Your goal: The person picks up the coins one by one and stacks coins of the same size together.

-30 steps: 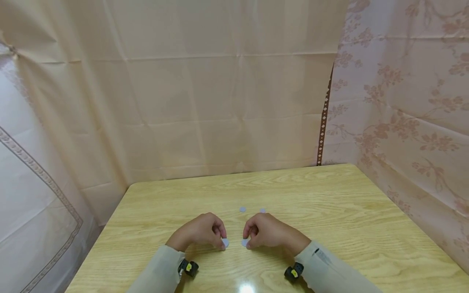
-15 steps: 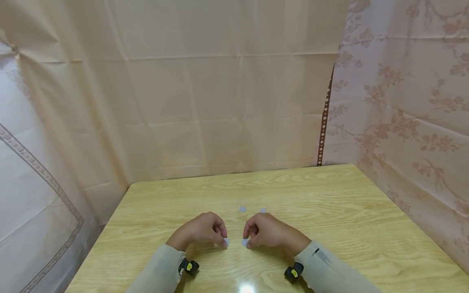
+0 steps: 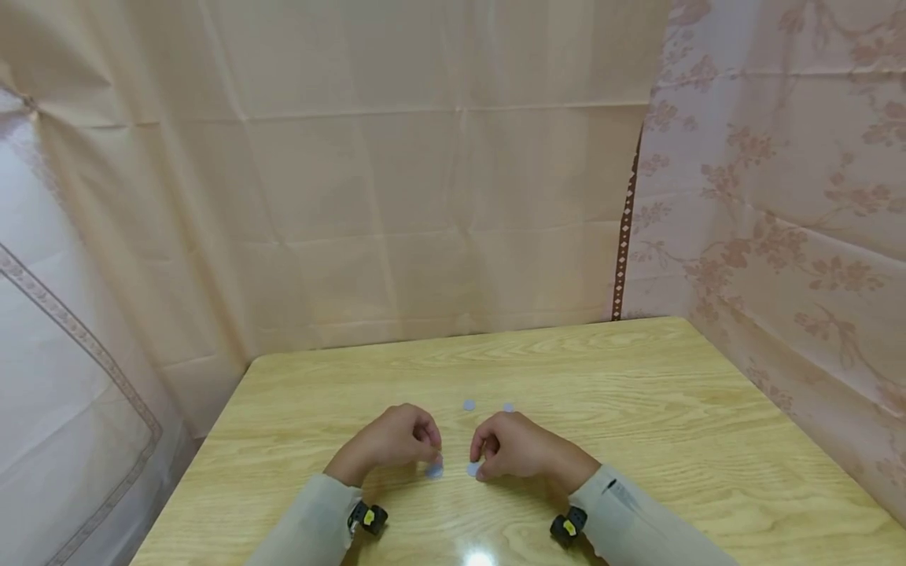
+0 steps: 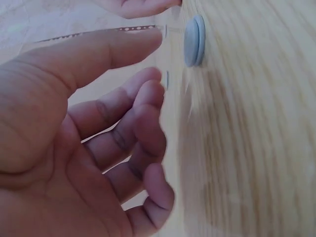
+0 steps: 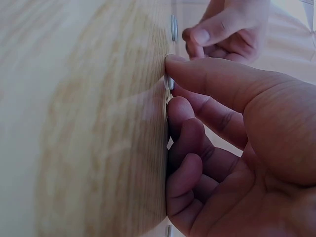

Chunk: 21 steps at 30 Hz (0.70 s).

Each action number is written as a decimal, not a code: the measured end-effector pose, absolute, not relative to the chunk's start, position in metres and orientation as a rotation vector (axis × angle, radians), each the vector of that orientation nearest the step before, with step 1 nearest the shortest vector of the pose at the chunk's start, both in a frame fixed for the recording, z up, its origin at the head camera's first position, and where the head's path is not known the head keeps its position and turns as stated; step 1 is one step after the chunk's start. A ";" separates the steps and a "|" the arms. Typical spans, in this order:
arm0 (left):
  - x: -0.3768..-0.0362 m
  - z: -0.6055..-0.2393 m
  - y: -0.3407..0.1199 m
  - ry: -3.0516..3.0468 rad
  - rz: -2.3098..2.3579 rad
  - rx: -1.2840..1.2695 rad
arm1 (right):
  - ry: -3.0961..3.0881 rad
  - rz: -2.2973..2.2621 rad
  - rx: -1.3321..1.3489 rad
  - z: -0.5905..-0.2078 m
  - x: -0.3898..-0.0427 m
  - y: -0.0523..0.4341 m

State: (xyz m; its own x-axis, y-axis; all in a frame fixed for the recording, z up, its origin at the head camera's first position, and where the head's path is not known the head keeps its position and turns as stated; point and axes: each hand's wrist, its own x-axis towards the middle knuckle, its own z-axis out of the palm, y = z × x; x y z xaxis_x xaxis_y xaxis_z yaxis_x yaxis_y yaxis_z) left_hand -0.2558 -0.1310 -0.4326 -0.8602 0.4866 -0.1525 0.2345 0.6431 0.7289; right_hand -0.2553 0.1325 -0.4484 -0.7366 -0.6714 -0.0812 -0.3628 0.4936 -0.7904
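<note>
Nothing here holds anything else — four small pale-blue discs simply lie on the bare wooden table (image 3: 637, 409), and I take the nearest of them as my landmark: the disc (image 3: 435, 470) lying just under my left hand (image 3: 392, 444). A second disc (image 3: 473, 468) lies just to the right of that one, at the tips of my right hand (image 3: 520, 450). Two more sit beyond it, farther from me: one far disc (image 3: 469, 405) a little to the right and behind the landmark, and another far disc (image 3: 507, 407) further right again, both apart from my hands. Behind the table hang a beige curtain (image 3: 425, 173) and, to the right, a flowered curtain (image 3: 778, 181). Nothing lies between my hands and the discs.

My left fingers (image 4: 143, 98) are loosely curled and a little spread, lifted just clear of the landmark disc (image 4: 194, 40); the left wrist view shows a gap between thumb tip and disc, so that hand holds nothing. My right fingers (image 5: 197, 69) are curled close together, narrow — the thumb tip presses down on the edge of the second disc (image 5: 169, 82) against the table, the other fingertips tucked in beside it. I cannot tell whether the disc is pinched or only pressed flat.
</note>
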 end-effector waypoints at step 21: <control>-0.287 -0.425 -0.103 2.748 1.082 0.562 | 2.345 -1.123 -0.830 -0.449 -0.256 0.133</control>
State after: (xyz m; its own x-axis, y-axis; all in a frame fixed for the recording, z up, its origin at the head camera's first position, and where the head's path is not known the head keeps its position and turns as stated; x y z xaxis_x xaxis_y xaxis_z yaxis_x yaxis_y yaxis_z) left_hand -0.2869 -0.1032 -0.4253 -0.9214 0.3885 0.0109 0.2917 0.6726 0.6801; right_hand -0.2558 0.1326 -0.4494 -0.7389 -0.6657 -0.1043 -0.3362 0.4983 -0.7991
